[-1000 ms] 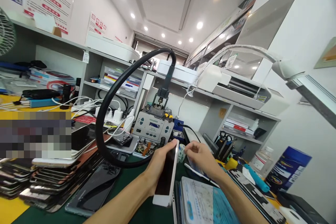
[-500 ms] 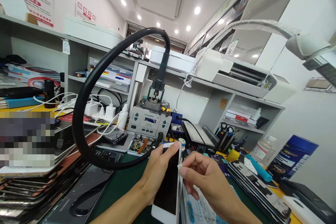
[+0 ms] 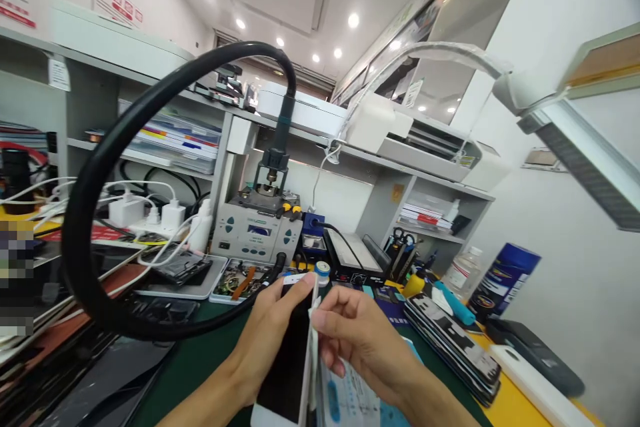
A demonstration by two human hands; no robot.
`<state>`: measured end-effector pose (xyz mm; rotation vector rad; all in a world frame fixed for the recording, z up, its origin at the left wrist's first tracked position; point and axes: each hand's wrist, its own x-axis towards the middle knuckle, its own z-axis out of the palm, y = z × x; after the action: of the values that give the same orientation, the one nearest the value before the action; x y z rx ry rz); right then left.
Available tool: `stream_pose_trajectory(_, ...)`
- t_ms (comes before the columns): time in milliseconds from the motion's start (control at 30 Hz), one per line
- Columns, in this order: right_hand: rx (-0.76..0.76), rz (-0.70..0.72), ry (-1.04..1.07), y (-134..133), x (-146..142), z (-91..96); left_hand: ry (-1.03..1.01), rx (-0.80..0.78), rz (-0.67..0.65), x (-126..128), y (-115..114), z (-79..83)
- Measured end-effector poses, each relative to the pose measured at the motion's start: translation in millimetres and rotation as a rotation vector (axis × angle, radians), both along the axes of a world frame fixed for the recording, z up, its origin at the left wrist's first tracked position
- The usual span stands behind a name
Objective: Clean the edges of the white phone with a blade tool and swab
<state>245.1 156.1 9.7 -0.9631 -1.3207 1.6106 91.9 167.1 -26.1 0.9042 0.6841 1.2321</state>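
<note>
A white smartphone with a dark screen stands tilted in front of me. My left hand is closed around its upper left part, the thumb over the top corner. On the phone's right edge, my right hand pinches a thin whitish piece between thumb and forefinger; its exact kind does not show. The other right fingers are curled. Below the right hand lies a blue-and-white printed packet, partly covered by the hand and forearm.
A thick black hose loops on the left from a hot-air station. A tray of small parts sits before the station. Stacked phone parts lie to the right. Stacked devices fill the left, and a lamp hangs upper right.
The view has turned right, so the surroundings shift left. Both hands still hold the phone and the whitish piece at its edge, with the right fingers slightly higher along it.
</note>
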Motion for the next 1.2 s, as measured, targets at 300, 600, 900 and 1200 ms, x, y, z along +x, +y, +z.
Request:
stream_pose_trajectory(300, 0.007, 0.011, -0.055, 11.1, 0.5, -13.1, 0.088, -0.116, -0.091, 7.2, -0.7, 4.6)
stream_pose_trajectory(600, -0.055, 0.233, -0.108, 17.7, -3.0, -21.9, 0.09, -0.285, -0.285, 1.4, 10.5, -4.6)
stream_pose_trajectory(900, -0.01, 0.276, -0.099, 15.7, -3.1, -27.3, 0.151, -0.347, -0.37, 4.0, 5.8, -3.0)
stream_pose_trajectory(1200, 0.047, 0.081, -0.07, 15.2, -1.1, -24.4, -0.005, -0.303, -0.238, 14.4, 0.7, 2.1)
